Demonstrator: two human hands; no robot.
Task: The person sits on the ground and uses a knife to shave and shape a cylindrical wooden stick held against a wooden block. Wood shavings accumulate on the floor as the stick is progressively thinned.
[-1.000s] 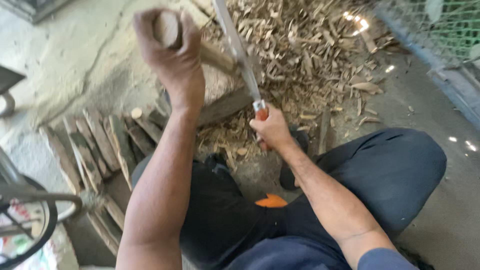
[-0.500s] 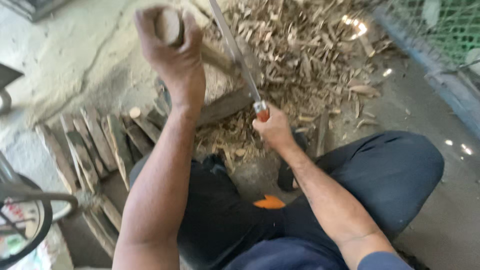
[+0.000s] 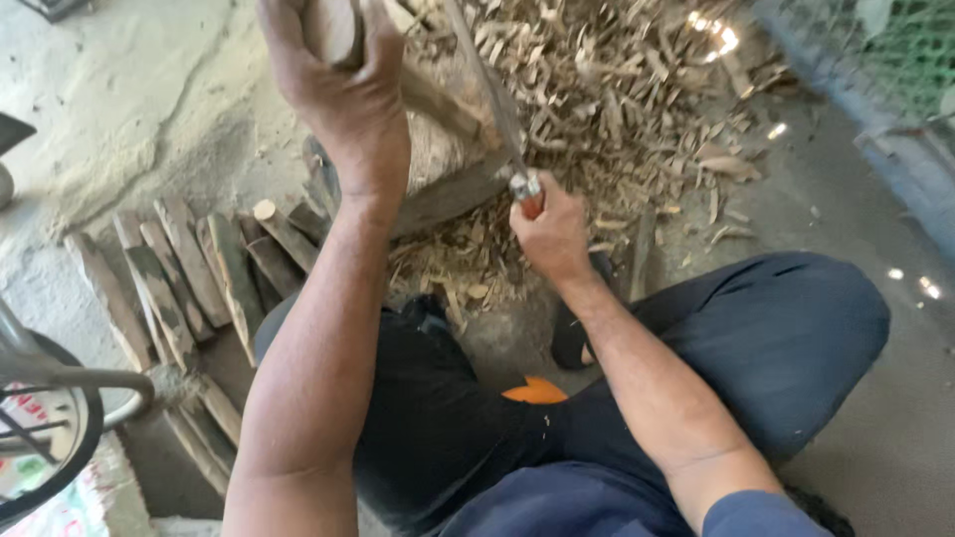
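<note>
Our left hand (image 3: 343, 89) keeps a clenched grip on a round wooden stick (image 3: 333, 28), held upright over the chopping block (image 3: 453, 164) so the end stays steady. Our right hand (image 3: 552, 234) grasps the orange-handled long blade (image 3: 487, 85), angled along the wood — set to shave it. Since half a second ago, both hands sit higher in view — chips (image 3: 617, 109) still heaped beyond, split sticks (image 3: 199, 268) at our left.

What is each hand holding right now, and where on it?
The left hand grips a round wooden stick around its upper end. The right hand holds a long knife by its orange handle, blade pointing up.
</note>
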